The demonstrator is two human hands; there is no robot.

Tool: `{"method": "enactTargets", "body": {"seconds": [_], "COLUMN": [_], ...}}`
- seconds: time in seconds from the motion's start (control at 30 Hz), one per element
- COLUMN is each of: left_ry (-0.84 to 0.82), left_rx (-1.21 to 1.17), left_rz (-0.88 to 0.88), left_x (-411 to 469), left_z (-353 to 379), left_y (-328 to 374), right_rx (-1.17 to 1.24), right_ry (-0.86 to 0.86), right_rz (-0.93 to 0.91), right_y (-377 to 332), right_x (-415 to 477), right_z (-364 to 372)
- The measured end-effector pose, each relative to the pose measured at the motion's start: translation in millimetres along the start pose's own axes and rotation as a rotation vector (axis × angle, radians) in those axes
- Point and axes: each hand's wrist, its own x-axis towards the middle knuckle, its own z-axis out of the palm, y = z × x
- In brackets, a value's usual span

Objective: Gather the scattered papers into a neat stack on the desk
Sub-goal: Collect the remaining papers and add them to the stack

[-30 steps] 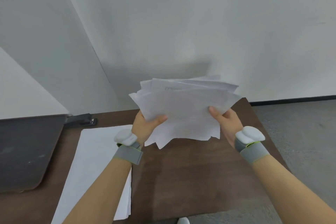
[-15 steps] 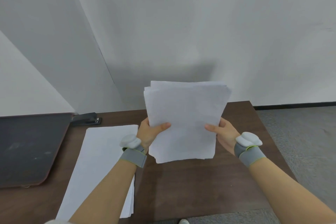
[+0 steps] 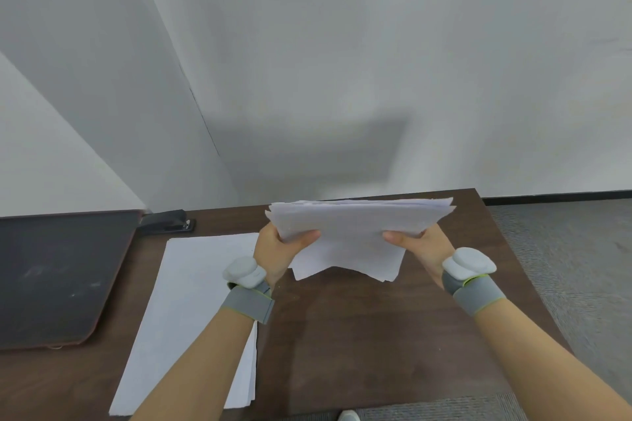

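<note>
Papers (image 3: 355, 229) are held as one bundle above the far part of the desk (image 3: 376, 335), tilted nearly flat. Left hand (image 3: 278, 249) grips the left edge; right hand (image 3: 419, 244) grips the right edge. A second paper stack (image 3: 191, 304) lies flat on the desk to the left, near a stapler (image 3: 167, 220).
</note>
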Motion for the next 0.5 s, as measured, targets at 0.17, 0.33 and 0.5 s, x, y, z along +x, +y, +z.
{"method": "enactTargets", "body": {"seconds": [0.17, 0.33, 0.5], "left_ry": [0.009, -0.003, -0.038], "left_rx": [-0.064, -0.061, 0.073], "left_rz": [-0.015, -0.073, -0.035], "left_x": [6, 15, 13], "left_z": [0, 0, -5], "left_y": [-2, -20, -30], "right_rx": [0.059, 0.034, -0.115], "right_ry": [0.024, 0.029, 0.099], "right_rz": [0.026, 0.079, 0.091], "right_y": [4, 7, 12], "right_x": [6, 8, 3], "right_z": [5, 12, 16]}}
